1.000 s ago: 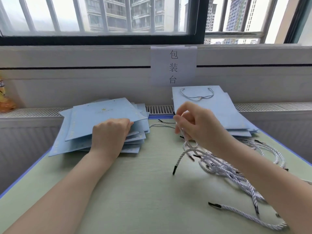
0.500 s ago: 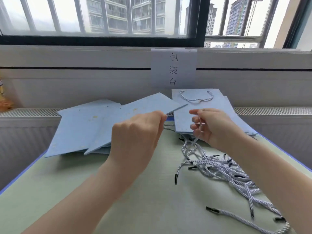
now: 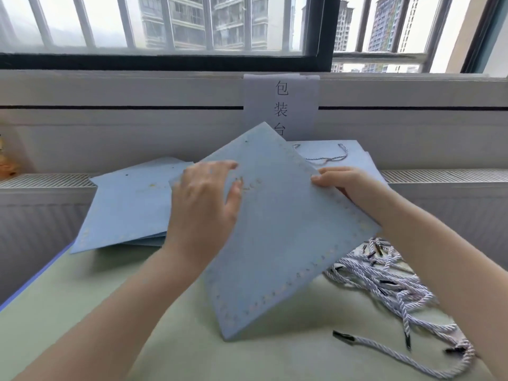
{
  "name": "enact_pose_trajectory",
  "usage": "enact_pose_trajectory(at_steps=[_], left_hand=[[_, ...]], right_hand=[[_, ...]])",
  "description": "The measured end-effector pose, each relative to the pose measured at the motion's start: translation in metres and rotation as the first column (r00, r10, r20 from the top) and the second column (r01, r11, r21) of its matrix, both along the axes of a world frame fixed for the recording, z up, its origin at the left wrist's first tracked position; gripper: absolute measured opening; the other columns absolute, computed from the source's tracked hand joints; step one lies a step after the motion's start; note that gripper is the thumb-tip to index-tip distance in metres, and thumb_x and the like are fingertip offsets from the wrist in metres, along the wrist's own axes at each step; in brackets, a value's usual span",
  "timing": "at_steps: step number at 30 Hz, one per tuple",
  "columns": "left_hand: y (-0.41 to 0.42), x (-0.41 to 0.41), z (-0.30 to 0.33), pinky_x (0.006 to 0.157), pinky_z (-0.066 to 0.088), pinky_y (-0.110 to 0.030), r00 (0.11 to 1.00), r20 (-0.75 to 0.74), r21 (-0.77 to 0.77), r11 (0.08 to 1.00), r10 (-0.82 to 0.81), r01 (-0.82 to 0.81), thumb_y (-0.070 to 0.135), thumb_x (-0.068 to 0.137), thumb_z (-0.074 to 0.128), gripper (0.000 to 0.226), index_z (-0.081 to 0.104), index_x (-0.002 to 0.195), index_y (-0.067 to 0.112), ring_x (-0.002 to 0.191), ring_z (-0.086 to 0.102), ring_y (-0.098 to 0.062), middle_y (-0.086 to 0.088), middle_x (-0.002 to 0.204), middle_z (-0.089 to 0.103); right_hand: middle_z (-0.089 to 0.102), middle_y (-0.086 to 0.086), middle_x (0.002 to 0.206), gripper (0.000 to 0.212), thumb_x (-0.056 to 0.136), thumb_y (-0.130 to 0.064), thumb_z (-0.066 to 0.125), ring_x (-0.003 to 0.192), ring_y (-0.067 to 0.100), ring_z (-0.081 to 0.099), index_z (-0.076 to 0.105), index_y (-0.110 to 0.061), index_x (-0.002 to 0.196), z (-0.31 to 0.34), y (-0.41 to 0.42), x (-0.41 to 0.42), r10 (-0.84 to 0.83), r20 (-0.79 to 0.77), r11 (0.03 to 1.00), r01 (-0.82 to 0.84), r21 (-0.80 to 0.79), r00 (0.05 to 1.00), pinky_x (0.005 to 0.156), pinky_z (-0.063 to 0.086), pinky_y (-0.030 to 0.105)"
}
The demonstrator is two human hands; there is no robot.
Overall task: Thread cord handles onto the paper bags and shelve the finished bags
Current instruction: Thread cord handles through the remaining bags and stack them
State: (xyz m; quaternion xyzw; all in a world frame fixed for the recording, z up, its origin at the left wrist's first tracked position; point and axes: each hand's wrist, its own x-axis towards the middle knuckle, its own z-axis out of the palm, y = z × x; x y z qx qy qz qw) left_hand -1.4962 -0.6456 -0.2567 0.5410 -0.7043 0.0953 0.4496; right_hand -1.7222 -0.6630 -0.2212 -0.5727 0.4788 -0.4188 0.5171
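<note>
A flat light-blue paper bag [image 3: 283, 232] with a dotted border is held tilted above the green table [image 3: 82, 312]. My left hand [image 3: 204, 207] grips its left edge, fingers spread over the face. My right hand [image 3: 343, 182] pinches its right edge, thumb on top. A stack of flat blue bags [image 3: 129, 207] lies at the left. Behind the held bag, a finished bag [image 3: 357, 158] with a cord handle [image 3: 324, 156] lies on another stack. A tangle of white cords with black tips [image 3: 384, 281] lies at the right, partly under my right forearm.
A paper sign with printed characters [image 3: 281, 105] hangs on the wall panel behind the table. A slatted radiator ledge [image 3: 445, 176] runs along the back. An orange object [image 3: 7, 166] sits at the far left. The window with bars is above.
My left hand lifted the top bag off the left stack and carried it to the middle. My right hand left the cords and took the bag's right edge.
</note>
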Motion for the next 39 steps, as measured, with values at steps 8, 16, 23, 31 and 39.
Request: enact_pose_trajectory(at_steps=[8,16,23,31,39], left_hand=[[-0.035,0.052,-0.009,0.085,0.047,-0.043,0.964,-0.15,0.538,0.836,0.22,-0.107,0.043,0.095,0.047,0.032,0.06,0.09,0.015,0.098,0.056,-0.03,-0.006,0.099,0.063],[-0.035,0.048,-0.013,0.061,0.03,-0.036,0.975,-0.159,0.38,0.921,0.157,-0.087,0.031,0.103,0.031,0.044,0.033,0.064,0.01,0.065,0.041,-0.028,-0.006,0.064,0.043],[-0.023,0.02,-0.02,0.055,0.025,-0.035,0.995,-0.104,0.352,0.935,-0.002,0.039,0.031,0.1,0.04,0.043,0.035,0.063,0.01,0.059,0.037,-0.025,-0.004,0.058,0.04],[-0.018,0.007,-0.018,0.057,0.034,-0.029,0.972,-0.188,0.432,0.877,-0.139,0.209,0.024,0.098,0.047,0.032,0.061,0.082,0.0,0.062,0.046,-0.019,-0.011,0.069,0.055],[-0.01,0.006,-0.008,0.072,0.04,-0.026,0.96,-0.139,0.369,0.887,-0.242,0.277,0.018,0.092,0.058,0.016,0.073,0.088,0.012,0.075,0.05,-0.009,0.007,0.076,0.061]], right_hand=[[0.069,0.008,0.084,0.027,0.082,-0.028,0.066,0.063,0.014,0.063,0.069,-0.004,0.093,0.015,0.006,-0.028,0.087,-0.362,0.99,-0.12,-0.068,0.928,0.058,0.053,0.022],[0.067,-0.001,0.096,0.041,0.089,0.01,0.031,0.056,0.017,0.039,0.055,-0.011,0.115,0.002,-0.015,-0.025,-0.301,-0.352,0.864,0.098,-0.493,0.886,0.051,0.03,0.021],[0.07,0.001,0.091,0.037,0.094,0.013,0.032,0.061,0.014,0.054,0.054,-0.007,0.115,0.012,0.021,0.017,-0.102,-0.063,0.749,0.035,-0.661,0.993,0.057,0.041,0.018],[0.069,0.001,0.068,0.011,0.094,-0.012,0.053,0.05,0.018,0.06,0.051,-0.018,0.085,-0.037,0.029,0.062,-0.064,-0.352,0.836,-0.142,-0.529,0.934,0.048,0.046,0.023],[0.059,-0.008,0.066,0.025,0.096,-0.008,0.043,0.063,0.007,0.051,0.066,-0.015,0.099,-0.044,0.018,0.061,-0.236,-0.596,0.799,-0.195,-0.568,0.768,0.066,0.039,0.019]])
